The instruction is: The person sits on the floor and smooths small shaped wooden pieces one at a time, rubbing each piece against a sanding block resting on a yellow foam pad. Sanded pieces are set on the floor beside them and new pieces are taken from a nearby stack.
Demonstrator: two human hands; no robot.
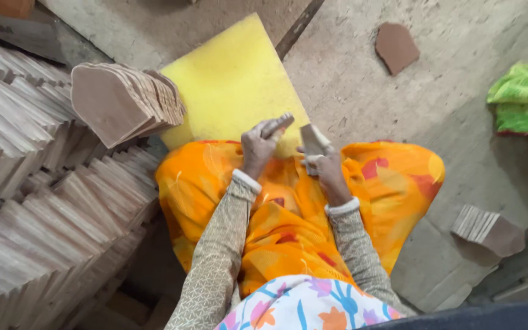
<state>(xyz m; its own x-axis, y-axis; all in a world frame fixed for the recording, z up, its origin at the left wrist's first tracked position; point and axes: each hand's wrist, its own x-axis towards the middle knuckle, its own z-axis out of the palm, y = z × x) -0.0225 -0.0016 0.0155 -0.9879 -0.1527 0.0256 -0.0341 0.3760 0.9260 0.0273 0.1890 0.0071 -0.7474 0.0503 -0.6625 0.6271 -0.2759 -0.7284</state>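
Floral cloth [304, 305] nearest; both hands [258, 143] [325, 165] grip flat brown pieces [313, 139].

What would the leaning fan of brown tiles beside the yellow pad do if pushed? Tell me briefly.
The tile fan would probably slide apart or topple: its thin flat pieces lean on one another, held by nothing. Each piece looks stiff and likely brittle, like fired clay, so a fall onto the concrete floor could chip it. The yellow pad looks soft and might cushion pieces landing there.

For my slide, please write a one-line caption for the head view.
Seated person's left hand and right hand each hold a thin piece over a yellow pad, beside stacked tiles.
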